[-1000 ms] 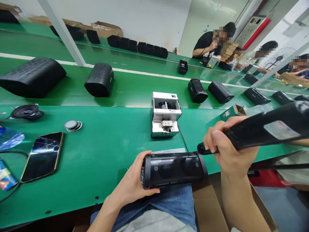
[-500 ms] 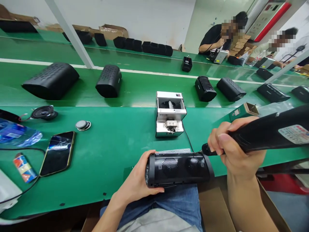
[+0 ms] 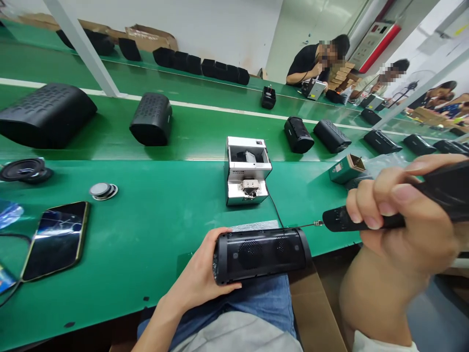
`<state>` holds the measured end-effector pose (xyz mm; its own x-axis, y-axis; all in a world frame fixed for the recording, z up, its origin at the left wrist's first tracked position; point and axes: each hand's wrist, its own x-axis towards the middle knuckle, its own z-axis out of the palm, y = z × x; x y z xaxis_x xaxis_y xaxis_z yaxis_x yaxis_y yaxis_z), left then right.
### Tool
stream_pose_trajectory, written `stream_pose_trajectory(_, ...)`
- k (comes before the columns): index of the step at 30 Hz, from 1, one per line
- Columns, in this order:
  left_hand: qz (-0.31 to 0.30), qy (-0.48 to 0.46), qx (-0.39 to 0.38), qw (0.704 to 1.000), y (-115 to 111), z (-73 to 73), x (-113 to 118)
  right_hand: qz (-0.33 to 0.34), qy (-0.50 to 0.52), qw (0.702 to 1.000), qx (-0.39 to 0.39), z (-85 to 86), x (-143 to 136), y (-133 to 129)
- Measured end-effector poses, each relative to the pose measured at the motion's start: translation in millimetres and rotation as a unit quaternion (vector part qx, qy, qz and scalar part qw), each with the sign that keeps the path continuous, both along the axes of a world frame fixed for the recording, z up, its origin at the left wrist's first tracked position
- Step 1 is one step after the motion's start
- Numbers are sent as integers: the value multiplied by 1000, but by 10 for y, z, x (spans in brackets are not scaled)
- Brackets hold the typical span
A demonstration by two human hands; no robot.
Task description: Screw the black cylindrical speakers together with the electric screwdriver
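Observation:
A black speaker housing (image 3: 262, 255) lies at the table's front edge, over my lap, with two perforated round areas facing up. My left hand (image 3: 205, 269) grips its left end, thumb and fingers on opposite long sides. In my right hand (image 3: 399, 205) is a black electric screwdriver (image 3: 337, 220), held to the right of the housing. Its thin bit points left, and the tip is near the housing's upper right edge. Behind the housing stands a white screw feeder (image 3: 248, 171). A flat grey piece (image 3: 256, 226) shows just behind the housing.
A phone (image 3: 54, 239), round metal discs (image 3: 103, 190) and a loose speaker driver (image 3: 25, 170) lie left. A green box (image 3: 346, 168) stands right. Several black housings (image 3: 151, 119) line the belt (image 3: 205, 127). People sit across, including one in black (image 3: 304, 61).
My right hand and the screwdriver have moved right, away from the housing, and the thin bit now shows. The whole view has shifted, so table items appear farther left.

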<state>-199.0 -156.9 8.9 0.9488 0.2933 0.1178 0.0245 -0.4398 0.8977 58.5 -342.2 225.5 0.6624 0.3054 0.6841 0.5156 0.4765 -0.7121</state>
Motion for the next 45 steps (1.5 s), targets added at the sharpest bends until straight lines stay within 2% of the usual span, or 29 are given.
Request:
stream_pose_trajectory(3, -3, -1, 3, 1000, 4, 5, 2, -16, -18, 1000, 13, 73, 13, 53)
stream_pose_trajectory(5, -3, -6, 5, 1000, 3, 13, 0, -3, -36, 999, 37, 70, 3, 191)
stream_pose_trajectory(11, 7, -5, -10, 1000, -11, 16, -1, 19, -47, 994, 100, -49, -108, 917)
stream_pose_trajectory(14, 7, -3, -19, 1000, -13, 13, 8, 11, -59, 995, 85, -112, -112, 1191)
stream_pose_trajectory(17, 4, -2, -23, 1000, -14, 15, 12, 6, -58, 997, 48, -164, -76, 1335)
stream_pose_trajectory(25, 5, -4, -26, 1000, -26, -5, 27, -8, -33, 999, 15, -256, -3, 1391)
stream_pose_trajectory(30, 5, -6, -28, 1000, -13, 2, 30, -1, -42, 998, 47, -179, -1, 1331)
stream_pose_trajectory(34, 8, 10, -31, 999, -9, 10, 23, -5, -52, 997, 65, -157, 26, 1398)
stream_pose_trajectory(40, 10, 9, -22, 1000, -27, -7, 19, -21, -43, 998, 50, -280, 94, 1517)
stream_pose_trajectory(45, 10, 10, -19, 1000, -28, -1, 21, -14, -23, 999, 18, -321, 64, 1451)
